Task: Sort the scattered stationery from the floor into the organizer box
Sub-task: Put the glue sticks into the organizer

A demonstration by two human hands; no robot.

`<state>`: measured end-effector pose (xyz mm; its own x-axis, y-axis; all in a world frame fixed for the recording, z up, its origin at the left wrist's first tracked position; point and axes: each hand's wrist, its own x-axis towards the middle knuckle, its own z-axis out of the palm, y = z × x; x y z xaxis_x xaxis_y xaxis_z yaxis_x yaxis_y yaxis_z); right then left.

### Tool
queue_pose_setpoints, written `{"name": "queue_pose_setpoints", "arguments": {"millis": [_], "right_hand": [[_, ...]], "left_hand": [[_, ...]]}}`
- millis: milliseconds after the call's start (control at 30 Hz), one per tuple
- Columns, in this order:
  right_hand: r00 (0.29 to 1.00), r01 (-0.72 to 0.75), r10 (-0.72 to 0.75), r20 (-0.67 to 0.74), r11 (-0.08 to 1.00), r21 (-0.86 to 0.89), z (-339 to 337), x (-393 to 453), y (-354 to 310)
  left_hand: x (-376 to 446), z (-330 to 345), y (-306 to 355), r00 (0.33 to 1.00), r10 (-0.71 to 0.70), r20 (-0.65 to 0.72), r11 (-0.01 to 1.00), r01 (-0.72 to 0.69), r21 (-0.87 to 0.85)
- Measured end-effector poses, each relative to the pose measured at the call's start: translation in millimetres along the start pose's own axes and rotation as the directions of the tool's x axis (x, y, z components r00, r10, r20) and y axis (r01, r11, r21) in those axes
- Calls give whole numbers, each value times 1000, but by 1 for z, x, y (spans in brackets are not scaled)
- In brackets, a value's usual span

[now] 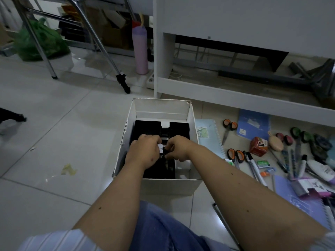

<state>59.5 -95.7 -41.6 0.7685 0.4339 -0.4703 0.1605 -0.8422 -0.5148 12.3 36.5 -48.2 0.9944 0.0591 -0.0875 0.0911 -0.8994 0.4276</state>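
Stationery lies scattered on the tiled floor [54, 124] to the right of one white cardboard box [192, 113], which stands open-topped and rectangular in front of the person's knees. Inside the box sits one black organizer [147, 126] with straight-walled compartments; white space shows along its right side.

Counted on the floor: three pairs of scissors, two with orange-and-black handles ( [228, 129] and [235, 156]) and one with green-lined handles [301, 137]; three spiral notebooks, one pale blue [210, 136] just beside the box, one darker blue [253, 124] and one lilac [306, 205]; one small red carton [258, 146]; one oval tan object [275, 144]; one white tube [321, 170]; and a loose bundle of pens and markers [253, 167], too overlapped for a sure count. A crumpled yellowish scrap [68, 169] lies apart on the floor to the left of the box.

Both hands reach into the box above the organizer. The left hand [145, 151] has its fingers curled, and the right hand [176, 148] is likewise curled; together they pinch a small object [161, 151], part white and part black, between their fingertips. Its kind cannot be told.

Beyond the box stand one pink cylindrical bottle [139, 49], metal chair legs [36, 38] and one green plastic bag [43, 42].
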Motion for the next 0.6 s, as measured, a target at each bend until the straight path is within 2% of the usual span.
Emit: {"name": "queue_pose_setpoints", "arguments": {"millis": [333,600], "right_hand": [[999,14,-5,49,981,-192,11,2,0],[999,10,-2,37,980,-198,17,6,-1]], "left_hand": [[3,3,-3,999,-25,27,1000,26,-18],[2,4,-5,1000,-31,4,999,31,-30]]}}
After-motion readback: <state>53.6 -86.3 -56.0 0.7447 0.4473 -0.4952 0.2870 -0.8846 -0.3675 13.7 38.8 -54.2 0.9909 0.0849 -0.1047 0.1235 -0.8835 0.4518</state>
